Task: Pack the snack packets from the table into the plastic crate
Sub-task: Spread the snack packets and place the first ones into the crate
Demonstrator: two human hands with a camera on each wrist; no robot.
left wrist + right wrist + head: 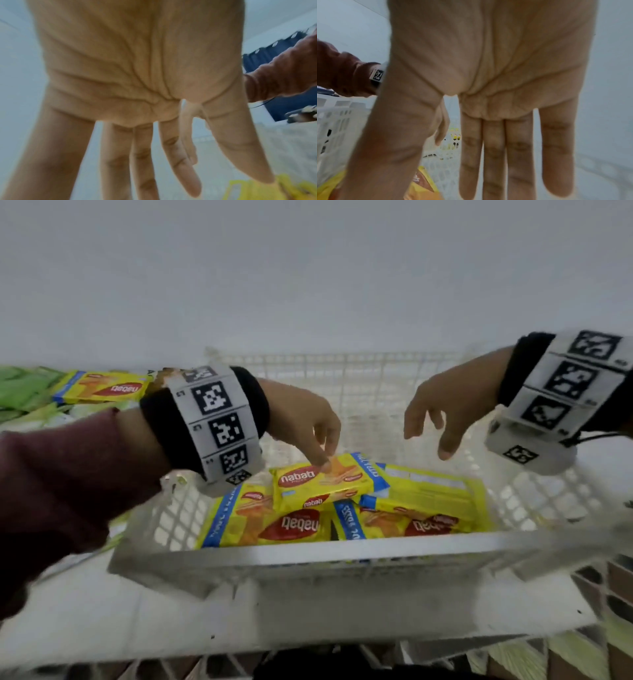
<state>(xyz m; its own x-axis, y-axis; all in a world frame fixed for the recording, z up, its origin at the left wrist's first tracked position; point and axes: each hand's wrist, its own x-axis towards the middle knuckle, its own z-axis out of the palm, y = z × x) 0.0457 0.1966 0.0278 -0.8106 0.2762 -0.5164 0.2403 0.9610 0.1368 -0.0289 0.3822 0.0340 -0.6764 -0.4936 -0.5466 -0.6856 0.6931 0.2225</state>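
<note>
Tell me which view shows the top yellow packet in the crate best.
The head view: the top yellow packet lies whole on the other packets in the crate, under the left hand. The left wrist view shows only a blurred yellow corner; in the right wrist view, blurred yellow wrapping I cannot assign.

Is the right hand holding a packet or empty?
Empty: the right hand hovers over the crate, fingers spread and relaxed, touching no packet.
</note>
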